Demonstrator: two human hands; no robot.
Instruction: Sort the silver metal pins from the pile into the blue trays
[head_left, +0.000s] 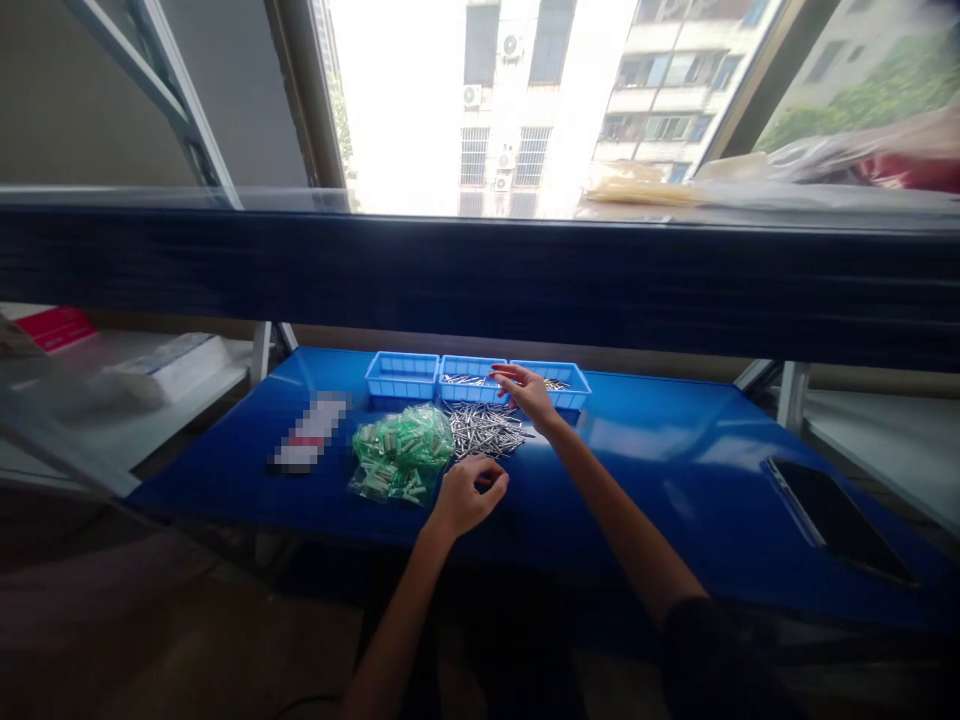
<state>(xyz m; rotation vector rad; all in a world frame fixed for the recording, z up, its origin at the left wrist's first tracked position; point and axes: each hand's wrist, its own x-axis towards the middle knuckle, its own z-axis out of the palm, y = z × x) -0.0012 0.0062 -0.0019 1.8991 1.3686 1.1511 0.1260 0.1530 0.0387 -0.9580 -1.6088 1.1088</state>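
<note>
My left hand (466, 497) is at the near edge of a pile of thin silver metal pins (484, 428), with its fingers curled in toward the thumb. Whatever it may hold is too small to make out. Above the far side of the pile, my right hand (527, 396) reaches over the front rim of the middle blue bin (472, 366), fingers stretched out and apart. That bin has some silver pins in it. Left of the pile lies a clear bag (403, 447) full of small green and whitish parts.
A left blue bin (403, 376) and a right blue bin (568, 372) flank the middle one; small parts lie in the right one. A blurred-out item (311, 433) is on the blue table (645, 480) at left, a dark phone (840, 520) at right. A beam (480, 275) crosses behind.
</note>
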